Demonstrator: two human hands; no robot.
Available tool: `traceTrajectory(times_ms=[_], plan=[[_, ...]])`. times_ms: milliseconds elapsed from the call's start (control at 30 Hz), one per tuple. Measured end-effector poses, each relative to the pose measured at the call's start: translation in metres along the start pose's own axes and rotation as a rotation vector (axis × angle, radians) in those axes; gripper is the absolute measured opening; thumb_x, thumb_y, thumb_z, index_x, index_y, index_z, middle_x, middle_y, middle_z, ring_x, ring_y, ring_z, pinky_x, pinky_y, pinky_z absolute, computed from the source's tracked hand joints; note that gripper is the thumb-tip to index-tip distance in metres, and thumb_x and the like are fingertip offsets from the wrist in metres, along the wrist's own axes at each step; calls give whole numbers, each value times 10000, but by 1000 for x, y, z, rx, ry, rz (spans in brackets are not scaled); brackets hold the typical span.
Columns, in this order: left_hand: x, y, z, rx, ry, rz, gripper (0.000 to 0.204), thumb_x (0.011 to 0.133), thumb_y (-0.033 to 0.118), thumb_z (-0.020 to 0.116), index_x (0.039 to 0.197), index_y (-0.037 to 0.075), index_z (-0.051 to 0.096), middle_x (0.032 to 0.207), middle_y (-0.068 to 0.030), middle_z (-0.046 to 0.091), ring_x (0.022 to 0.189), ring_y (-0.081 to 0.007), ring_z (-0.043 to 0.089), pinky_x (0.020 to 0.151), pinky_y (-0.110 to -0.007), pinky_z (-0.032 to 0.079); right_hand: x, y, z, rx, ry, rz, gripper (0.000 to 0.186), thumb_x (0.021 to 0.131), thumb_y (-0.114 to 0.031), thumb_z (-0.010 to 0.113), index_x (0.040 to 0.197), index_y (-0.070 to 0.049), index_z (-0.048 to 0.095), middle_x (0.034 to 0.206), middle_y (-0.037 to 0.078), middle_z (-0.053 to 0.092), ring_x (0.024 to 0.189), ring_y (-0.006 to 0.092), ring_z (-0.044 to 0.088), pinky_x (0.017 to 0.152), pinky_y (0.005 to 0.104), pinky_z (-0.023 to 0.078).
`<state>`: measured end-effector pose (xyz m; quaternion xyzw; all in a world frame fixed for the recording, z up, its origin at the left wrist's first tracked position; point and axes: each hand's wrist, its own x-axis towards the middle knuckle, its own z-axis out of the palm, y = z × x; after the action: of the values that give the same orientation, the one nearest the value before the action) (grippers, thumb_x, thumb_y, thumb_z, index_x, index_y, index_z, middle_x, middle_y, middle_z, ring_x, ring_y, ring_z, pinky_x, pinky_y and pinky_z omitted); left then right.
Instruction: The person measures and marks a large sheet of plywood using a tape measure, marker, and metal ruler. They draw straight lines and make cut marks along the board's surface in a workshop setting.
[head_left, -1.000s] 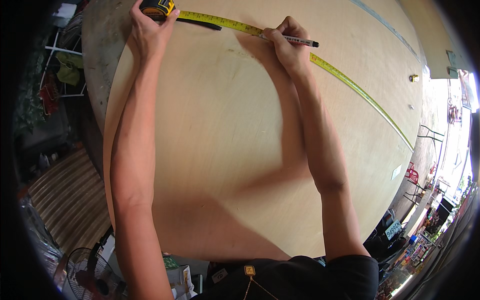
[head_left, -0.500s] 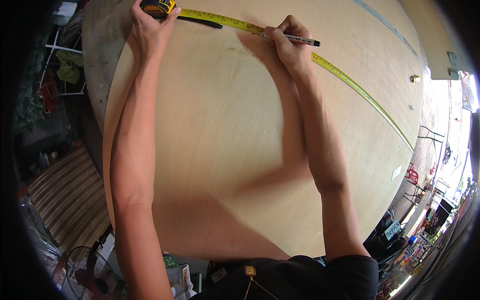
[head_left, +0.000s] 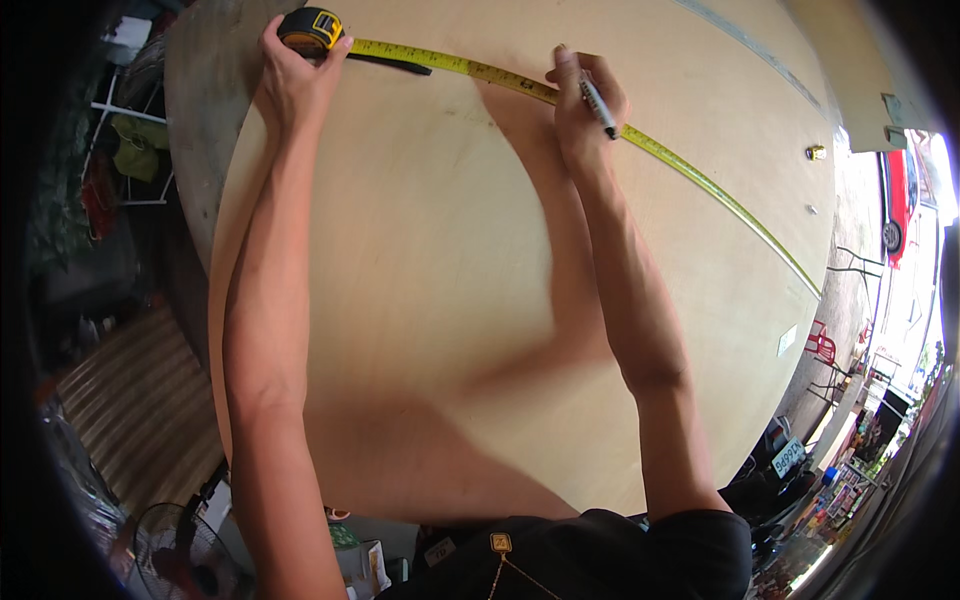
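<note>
Board [head_left: 430, 260] is lying flat beneath both forearms. The left grip [head_left: 297, 82] is pinching a tape measure [head_left: 308, 40] at the board's far left; its yellow blade [head_left: 705, 187] is stretching across to the board's right edge. The right grip [head_left: 578, 120] is pinching a marker [head_left: 598, 107] over the board's far part, overlapping the blade; whether it is touching cannot be told. A black strip [head_left: 395, 66] is lying toward the board's far left.

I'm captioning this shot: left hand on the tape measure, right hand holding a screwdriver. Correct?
Not quite: the right hand holds a marker pen, not a screwdriver, as the head view shows. The left hand is on the tape measure.
</note>
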<state>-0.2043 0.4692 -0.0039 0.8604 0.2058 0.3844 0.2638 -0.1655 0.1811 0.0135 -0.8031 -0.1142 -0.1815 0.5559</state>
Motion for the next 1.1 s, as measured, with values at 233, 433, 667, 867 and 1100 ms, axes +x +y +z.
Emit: traceTrajectory(times_ms=[233, 433, 667, 867, 1100], plan=[[-2, -2, -1, -12, 48, 103, 799, 680, 407, 828, 1243, -1, 434, 1104, -207, 601, 1005, -341, 613, 852, -405, 501, -30, 54, -74, -236, -38, -226, 271, 848, -244, 499, 1014, -57, 605, 949, 168, 613, 988, 338, 547, 903, 450, 393], [-23, -16, -37, -336, 102, -28, 753, 747, 285, 804, 1327, 53, 384, 1192, -202, 556, 1032, -299, 607, 797, -415, 547, -35, 8, -62, -225, -94, -365, 124, 765, -22, 504, 862, -99, 511, 784, 85, 540, 799, 290, 534, 745, 388, 371], [-120, 56, -117, -346, 128, -57, 674, 768, 38, 762, 1310, 17, 362, 1241, -191, 489, 1063, -252, 577, 879, -368, 559, -103, -72, -163, -224, -197, -460, 197, 737, 54, 488, 869, -91, 514, 803, 63, 518, 794, 260, 506, 703, 370, 359], [-230, 43, -219, -662, 59, -104, 716, 737, 44, 791, 1309, 18, 360, 1234, -195, 479, 1069, -280, 573, 897, -396, 550, -247, -125, -218, -205, -212, -298, 66, 803, -71, 510, 861, -96, 493, 820, 52, 515, 809, 244, 503, 740, 353, 356], [-361, 19, -330, -415, -117, -144, 740, 702, 70, 825, 1287, 3, 378, 1156, -224, 535, 1003, -309, 613, 838, -389, 582, -422, -154, -247, -164, -227, -28, 90, 812, -106, 531, 890, -107, 487, 830, 48, 534, 817, 226, 508, 757, 345, 364]])
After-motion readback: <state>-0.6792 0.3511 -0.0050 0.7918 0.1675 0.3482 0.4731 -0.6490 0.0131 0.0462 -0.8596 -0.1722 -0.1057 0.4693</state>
